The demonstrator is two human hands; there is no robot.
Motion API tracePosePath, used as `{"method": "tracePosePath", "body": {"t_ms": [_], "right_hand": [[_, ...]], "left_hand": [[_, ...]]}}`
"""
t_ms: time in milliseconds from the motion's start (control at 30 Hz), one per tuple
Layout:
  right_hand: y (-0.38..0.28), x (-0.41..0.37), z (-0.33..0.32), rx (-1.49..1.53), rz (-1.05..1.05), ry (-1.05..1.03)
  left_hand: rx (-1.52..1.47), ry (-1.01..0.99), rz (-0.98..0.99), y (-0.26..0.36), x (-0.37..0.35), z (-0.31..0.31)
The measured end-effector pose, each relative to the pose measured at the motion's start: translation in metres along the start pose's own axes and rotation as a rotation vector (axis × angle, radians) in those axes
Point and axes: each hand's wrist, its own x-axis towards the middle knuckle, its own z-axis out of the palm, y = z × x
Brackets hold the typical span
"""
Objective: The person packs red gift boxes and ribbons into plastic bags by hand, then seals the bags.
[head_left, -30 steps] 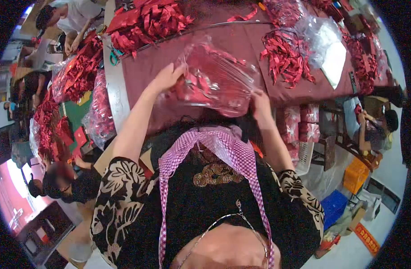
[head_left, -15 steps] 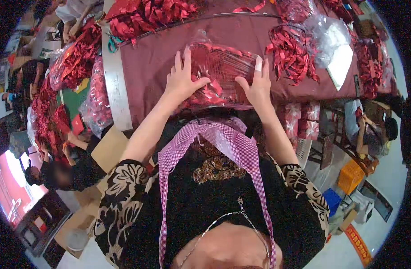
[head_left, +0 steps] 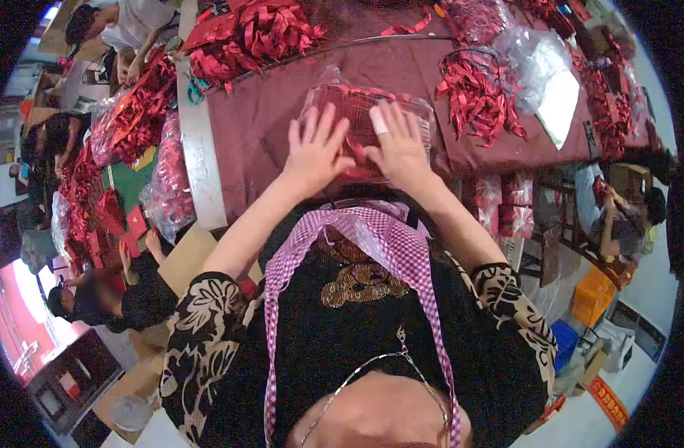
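A clear plastic bag (head_left: 360,104) packed with red ribbon-like material lies flat on the dark red cloth (head_left: 252,138) in front of me. My left hand (head_left: 316,153) rests palm down over its left part, fingers stretched and spread. Over the right part lies my right hand (head_left: 403,149), also flat with fingers apart; one finger wears a white wrap. The thumbs point towards each other, with a strip of the bag visible between them. My palms hide much of the near half of the bag.
A heap of red ribbons (head_left: 260,37) lies at the far left, near green-handled scissors (head_left: 195,91). Right of the bag are a red ribbon bunch (head_left: 480,97), crumpled clear plastic (head_left: 532,56) and a white sheet (head_left: 562,112). Other people work at both sides. An orange crate (head_left: 593,295) stands right.
Both hands have moved inward from the bag's sides onto its top, closer together. At the left, a co-worker in white has leaned further into view.
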Motion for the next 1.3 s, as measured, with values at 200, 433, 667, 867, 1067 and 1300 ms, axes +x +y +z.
{"method": "tracePosePath", "body": {"t_ms": [200, 433, 667, 867, 1067, 1300], "right_hand": [[-0.002, -0.013, 0.011, -0.041, -0.087, -0.041], [0.005, -0.004, 0.010, -0.080, -0.076, -0.074], [0.022, 0.081, 0.010, 0.220, -0.117, -0.037], [0.008, 0.148, 0.038, 0.413, -0.082, -0.397], [0.001, 0.132, 0.056, 0.316, -0.091, -0.285], [-0.014, 0.111, 0.057, 0.172, -0.311, 0.016]], "left_hand": [[-0.013, -0.048, 0.046, 0.017, -0.008, 0.004], [-0.008, 0.015, 0.016, 0.020, -0.002, 0.006], [-0.276, 0.034, -0.268, -0.003, -0.015, -0.011], [-0.192, 0.007, -0.328, 0.009, -0.022, 0.012], [-0.134, 0.073, -0.319, 0.030, -0.021, 0.022], [-0.077, 0.126, -0.375, 0.043, -0.018, 0.021]]}}
